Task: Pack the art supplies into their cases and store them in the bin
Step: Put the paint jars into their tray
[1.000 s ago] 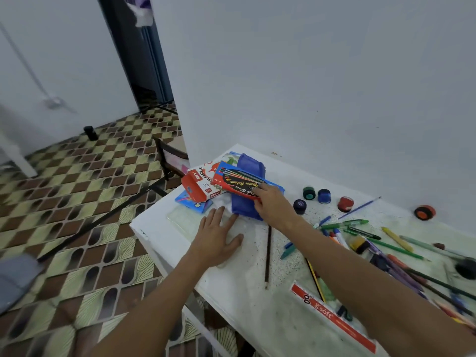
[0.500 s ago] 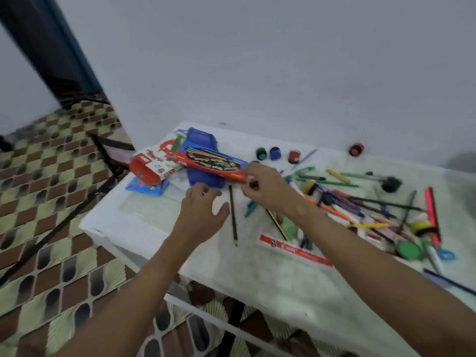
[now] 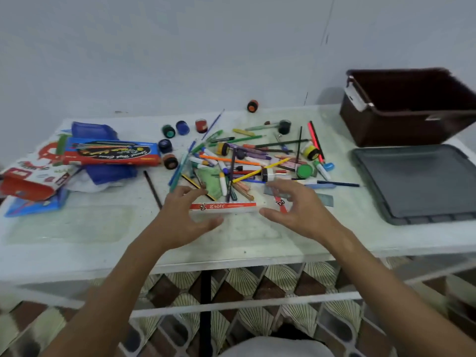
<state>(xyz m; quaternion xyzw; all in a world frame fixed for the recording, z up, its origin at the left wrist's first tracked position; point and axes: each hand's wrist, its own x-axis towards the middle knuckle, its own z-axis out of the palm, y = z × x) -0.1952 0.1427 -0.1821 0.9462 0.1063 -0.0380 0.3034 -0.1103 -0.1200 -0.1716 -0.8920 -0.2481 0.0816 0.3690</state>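
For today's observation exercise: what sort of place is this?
Probably a room at home used for crafts: a white table against a plain wall, patterned floor tiles, scattered pens and a storage bin.

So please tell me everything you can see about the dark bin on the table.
The bin is dark brown, rectangular and looks like plastic. It stands upright at the far right of the table, near the wall, open, and its visible inside looks empty. A white clip sits on its left rim. Its grey lid lies flat in front of it. Neither hand touches it.

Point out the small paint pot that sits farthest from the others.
The orange-capped paint pot, lying on its side alone near the wall, beyond the pen pile; the rest cluster closer.
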